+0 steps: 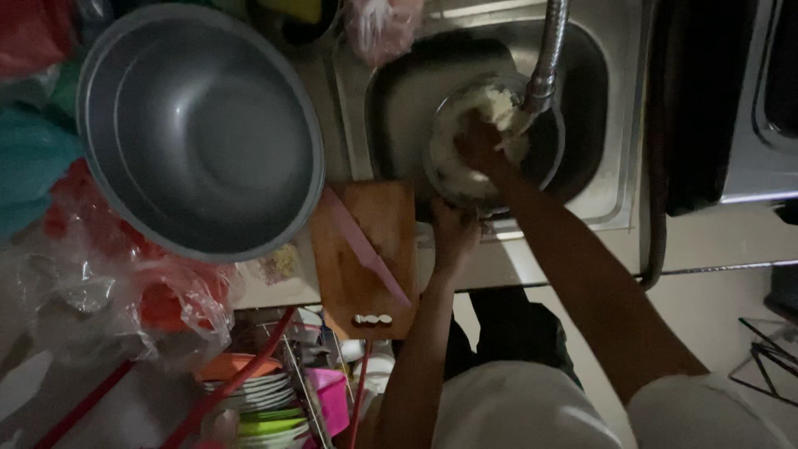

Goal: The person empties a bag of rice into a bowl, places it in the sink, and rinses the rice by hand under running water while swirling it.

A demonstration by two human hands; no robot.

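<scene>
Right hand [480, 143]: fingers buried in wet white rice [465, 158], loosely closed on a clump.
Left hand [453, 229]: clamped on the near rim of the glass bowl [549, 158].
Bowl: round, in the steel sink [407, 100].
Above grip: ribbed metal faucet [549, 58], nozzle touching the rice.
Left of grip: wooden cutting board [366, 274], pink knife [366, 249]; beyond, large grey metal basin [199, 129].

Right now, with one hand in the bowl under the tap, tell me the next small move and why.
Probably keep the left hand on the bowl rim and stir the white food with the right hand. The bowl sits in the sink under the tap; the food looks clumped.
</scene>
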